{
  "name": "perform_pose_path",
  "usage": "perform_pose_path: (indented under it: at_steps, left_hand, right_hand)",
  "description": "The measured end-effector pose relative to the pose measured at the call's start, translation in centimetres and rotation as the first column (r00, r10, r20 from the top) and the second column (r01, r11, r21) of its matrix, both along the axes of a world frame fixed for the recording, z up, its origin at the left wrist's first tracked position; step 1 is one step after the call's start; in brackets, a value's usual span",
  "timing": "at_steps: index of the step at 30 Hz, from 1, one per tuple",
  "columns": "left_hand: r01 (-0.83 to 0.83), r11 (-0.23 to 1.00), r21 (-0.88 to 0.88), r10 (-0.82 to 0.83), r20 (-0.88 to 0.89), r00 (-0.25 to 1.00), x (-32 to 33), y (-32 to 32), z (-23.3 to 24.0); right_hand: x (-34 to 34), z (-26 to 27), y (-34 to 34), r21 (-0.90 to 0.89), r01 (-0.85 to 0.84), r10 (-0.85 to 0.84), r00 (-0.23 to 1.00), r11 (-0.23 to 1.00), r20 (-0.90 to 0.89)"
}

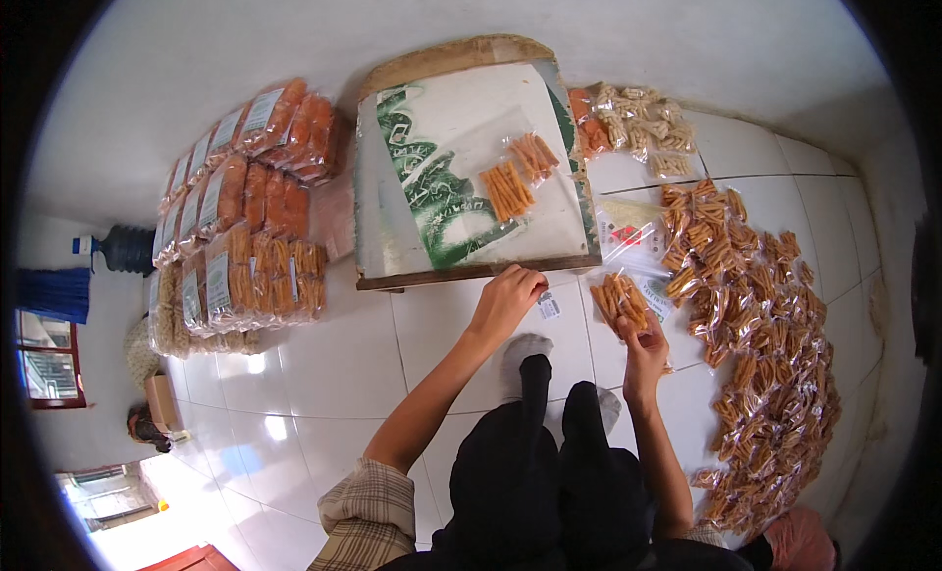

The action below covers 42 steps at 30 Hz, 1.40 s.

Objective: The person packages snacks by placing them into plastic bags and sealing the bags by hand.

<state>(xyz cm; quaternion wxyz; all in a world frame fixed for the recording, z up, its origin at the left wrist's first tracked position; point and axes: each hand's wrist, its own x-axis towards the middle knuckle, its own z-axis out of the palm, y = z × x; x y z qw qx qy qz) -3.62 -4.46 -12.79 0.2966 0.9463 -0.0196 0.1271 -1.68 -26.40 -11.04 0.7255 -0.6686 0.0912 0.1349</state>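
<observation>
My right hand (645, 350) grips a clear plastic packet of brown stick snacks (620, 302) above the tiled floor. Just short of the near edge of a low wooden table (478, 273) is my left hand (508, 297), its fingers curled together. A small printed slip (548, 306) shows right below those fingertips; whether they hold it or it lies lower down, I cannot tell. Two more packets rest on the tabletop: orange-brown sticks (506, 191) and, touching them, a paler reddish one (533, 157).
A long heap of snack packets (765, 350) covers the floor at right. Printed plastic bags (629, 232) lie beside the table, with pale snack packets (651, 126) beyond. Larger labelled packs (235, 203) are stacked at left, near a water jug (129, 249). My feet (526, 346) are below my hands.
</observation>
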Motion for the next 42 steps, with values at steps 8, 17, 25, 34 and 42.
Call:
perform_pose_path:
  at_steps: [8,17,25,34,42]
  left_hand:
    - [-0.153,0.904,-0.399,0.066,-0.223,0.972,1.0,-0.5,1.4]
    - [-0.23,0.797,-0.558,0.279,0.003,0.96,1.6,-2.9,2.7]
    - [-0.134,0.907,-0.399,0.247,0.246,0.937,0.5,-3.4,3.7]
    - [-0.539,0.59,-0.601,0.658,-0.029,0.753,0.1,-0.5,1.7]
    - [-0.289,0.252,-0.924,0.272,-0.219,0.937,2.0,3.7,0.4]
  right_hand:
    - [-0.5,3.2,2.1,-0.006,-0.064,0.064,0.988,0.998,0.141]
    - [0.0,2.3,3.1,-0.417,-0.209,0.292,0.946,0.885,0.144]
    - [3.8,1.6,6.9,0.492,-0.044,0.211,0.934,0.869,-0.289]
    - [6.0,-2.4,12.4,0.659,-0.004,0.213,0.948,0.752,-0.238]
    - [7.1,-0.1,16.0,0.587,-0.243,0.368,0.925,0.772,-0.101]
